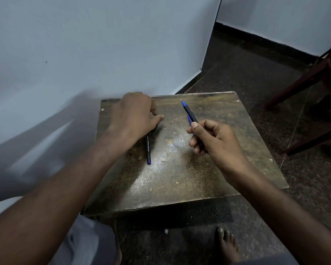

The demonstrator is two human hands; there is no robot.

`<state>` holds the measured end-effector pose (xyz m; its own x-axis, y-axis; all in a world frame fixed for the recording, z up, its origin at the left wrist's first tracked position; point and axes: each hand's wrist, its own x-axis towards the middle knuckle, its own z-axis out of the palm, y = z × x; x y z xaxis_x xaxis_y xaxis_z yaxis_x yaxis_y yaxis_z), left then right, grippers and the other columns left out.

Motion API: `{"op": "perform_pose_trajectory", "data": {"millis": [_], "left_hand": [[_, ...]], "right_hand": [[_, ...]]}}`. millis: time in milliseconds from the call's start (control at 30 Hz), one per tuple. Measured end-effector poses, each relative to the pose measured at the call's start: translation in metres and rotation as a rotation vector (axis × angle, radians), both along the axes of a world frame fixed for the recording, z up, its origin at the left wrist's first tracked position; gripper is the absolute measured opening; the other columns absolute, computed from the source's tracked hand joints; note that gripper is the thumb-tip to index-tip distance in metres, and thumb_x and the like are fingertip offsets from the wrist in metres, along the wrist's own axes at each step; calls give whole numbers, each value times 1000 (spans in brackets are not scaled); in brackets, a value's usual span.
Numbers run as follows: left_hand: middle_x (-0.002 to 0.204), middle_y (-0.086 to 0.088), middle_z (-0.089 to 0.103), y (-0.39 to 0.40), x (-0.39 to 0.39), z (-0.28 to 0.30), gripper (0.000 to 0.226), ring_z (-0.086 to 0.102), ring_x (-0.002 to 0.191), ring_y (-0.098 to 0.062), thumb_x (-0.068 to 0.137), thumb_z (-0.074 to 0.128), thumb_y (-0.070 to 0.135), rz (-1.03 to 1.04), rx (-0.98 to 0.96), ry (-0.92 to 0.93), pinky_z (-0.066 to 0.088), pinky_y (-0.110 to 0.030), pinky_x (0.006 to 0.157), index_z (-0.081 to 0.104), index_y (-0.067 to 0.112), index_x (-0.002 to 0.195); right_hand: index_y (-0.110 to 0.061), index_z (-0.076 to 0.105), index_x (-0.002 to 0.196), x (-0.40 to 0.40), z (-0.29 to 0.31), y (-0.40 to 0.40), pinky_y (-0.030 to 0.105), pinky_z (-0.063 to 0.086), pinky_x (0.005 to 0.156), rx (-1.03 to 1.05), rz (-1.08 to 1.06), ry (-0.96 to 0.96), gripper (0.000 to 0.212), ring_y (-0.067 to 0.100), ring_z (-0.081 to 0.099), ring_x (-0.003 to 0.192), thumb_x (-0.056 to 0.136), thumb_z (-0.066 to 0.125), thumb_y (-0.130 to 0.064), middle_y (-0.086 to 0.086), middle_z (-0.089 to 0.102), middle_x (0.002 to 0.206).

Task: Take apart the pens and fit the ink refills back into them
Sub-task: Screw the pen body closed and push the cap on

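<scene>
A dark pen with white lettering and a blue end (148, 148) lies on the worn wooden stool top (180, 169), pointing toward me. My left hand (136, 113) rests palm down over its far end, fingers curled; whether it grips the pen is hidden. My right hand (216, 138) holds a second dark pen (189, 113) tilted up above the stool, its blue tip and metal point aimed away from me. A blue part, maybe its cap, shows just behind the barrel near my thumb.
The stool stands against a pale wall (84, 54) on the left. Dark speckled floor (256, 73) lies around it. Wooden chair legs (304, 79) stand at the right. My bare foot (227, 243) and knee are below the stool's near edge.
</scene>
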<state>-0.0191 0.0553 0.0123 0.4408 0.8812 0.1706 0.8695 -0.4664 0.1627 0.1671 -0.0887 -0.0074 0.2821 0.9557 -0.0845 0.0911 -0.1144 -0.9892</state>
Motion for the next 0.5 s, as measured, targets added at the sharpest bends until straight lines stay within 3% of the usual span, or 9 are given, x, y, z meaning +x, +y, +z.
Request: {"op": "perform_pose_trajectory", "data": {"millis": [233,367,433,500], "left_hand": [[99,4,80,-3,17,-7,28,74,106,-27,94,77,55,50,-7,100,57,-38,76,76,27,101],[105,1,80,-6,24,-9,25,74,109,-30,97,72,48,45,29,135,48,-37,71,78,27,108],[102,5,80,-6,25,-9,23,75,106,-27,99,70,46,41,7,53,46,-35,71,79,29,110],[92,16,80,-1,23,-8,20,75,97,-12,98,71,45,38,-199,-209,49,-30,74,81,35,111]], "right_hand": [[-10,75,97,2,2,-2,17,48,54,-19,-24,9,23,11,61,55,110,62,-25,0,72,69],[-14,75,97,5,1,-3,15,48,54,-22,-15,5,23,10,62,56,110,62,-28,-1,73,69],[-15,75,97,6,0,-3,15,48,54,-26,-20,2,23,10,63,56,110,62,-29,-1,74,70],[-16,75,97,7,-1,-3,15,48,53,-32,-25,0,23,10,63,55,110,62,-30,-1,74,70]]}}
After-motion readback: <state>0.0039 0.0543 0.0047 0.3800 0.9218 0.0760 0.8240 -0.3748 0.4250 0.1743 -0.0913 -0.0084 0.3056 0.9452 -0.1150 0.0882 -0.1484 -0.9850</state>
